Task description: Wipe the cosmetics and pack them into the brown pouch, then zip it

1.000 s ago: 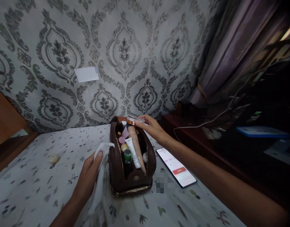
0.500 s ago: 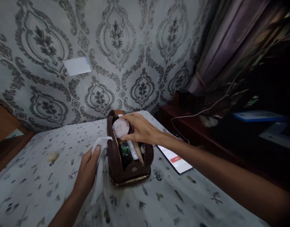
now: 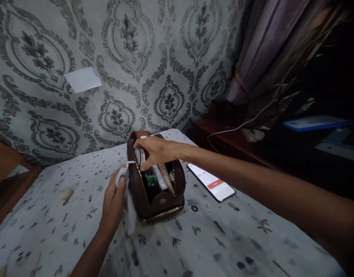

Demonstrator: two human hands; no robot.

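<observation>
**Round container at mouth of open brown pouch**

The right hand has its fingers closed around a small round pale container, held on edge at the far left of the open brown pouch. The pouch stands upright on the patterned bedsheet, holding tubes and a green-capped bottle. The left hand grips a white tissue against the pouch's left wall. A lit phone lies just right.
</observation>
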